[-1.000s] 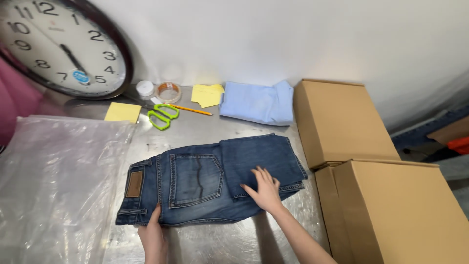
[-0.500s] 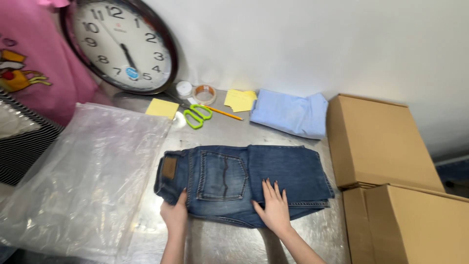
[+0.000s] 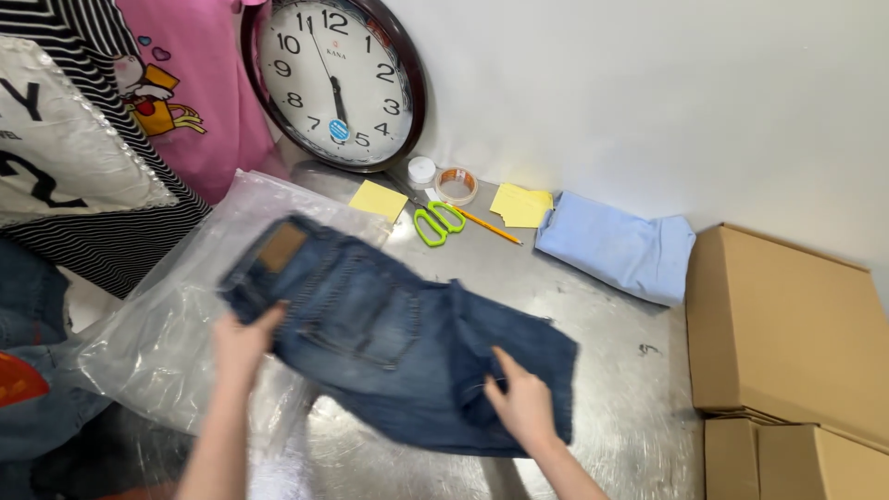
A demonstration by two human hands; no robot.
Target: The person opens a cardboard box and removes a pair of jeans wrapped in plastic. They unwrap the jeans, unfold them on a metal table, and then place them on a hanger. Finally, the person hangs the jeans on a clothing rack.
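Folded blue jeans with a brown waist patch hang lifted and tilted over the metal table. My left hand grips the waistband end at the left. My right hand holds the folded leg end at the lower right. The jeans' waist end reaches over a clear plastic bag that lies flat at the table's left.
A wall clock leans at the back. Near it lie green scissors, a pencil, a tape roll, yellow notes and a folded light blue shirt. Cardboard boxes stand right. Hanging clothes fill the left.
The jeans lay flat on the table under both hands; now both hands have lifted them and carried them left, over the plastic bag. The view has swung left.
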